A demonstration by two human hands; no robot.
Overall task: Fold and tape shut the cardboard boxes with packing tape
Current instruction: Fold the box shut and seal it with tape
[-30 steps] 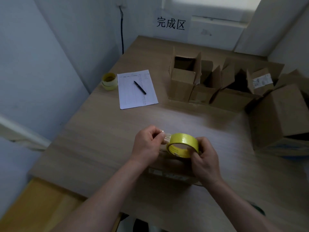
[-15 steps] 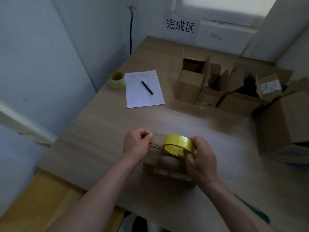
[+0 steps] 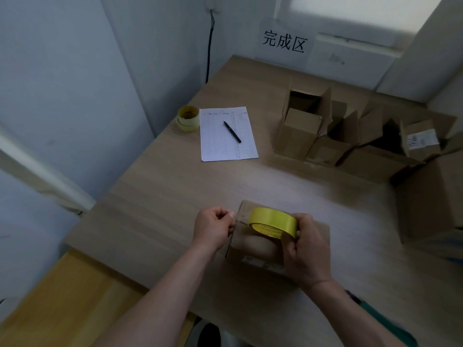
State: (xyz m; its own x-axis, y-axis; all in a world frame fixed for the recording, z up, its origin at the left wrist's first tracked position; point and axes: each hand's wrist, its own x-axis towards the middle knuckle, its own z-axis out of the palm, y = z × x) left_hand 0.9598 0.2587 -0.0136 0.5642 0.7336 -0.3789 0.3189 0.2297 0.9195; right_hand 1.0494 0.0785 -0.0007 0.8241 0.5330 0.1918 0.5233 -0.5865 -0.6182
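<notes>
A small closed cardboard box (image 3: 253, 244) lies on the wooden table (image 3: 175, 196) near its front edge. Just above the box's top, my right hand (image 3: 304, 249) grips a yellow roll of packing tape (image 3: 271, 222). My left hand (image 3: 213, 227) pinches the clear free end of the tape at the box's left edge, a short strip stretched between hand and roll. Several open cardboard boxes (image 3: 308, 126) stand at the back right.
A printed sheet of paper (image 3: 226, 135) with a black pen (image 3: 232, 131) on it lies at the back left, beside a second yellow tape roll (image 3: 188, 118). A larger closed box (image 3: 431, 196) stands at the right edge. Walls close in left and behind.
My left hand has drawn the tape end leftwards to the box's left edge, and both hands with the roll have sunk lower over the box. The camera has tilted.
</notes>
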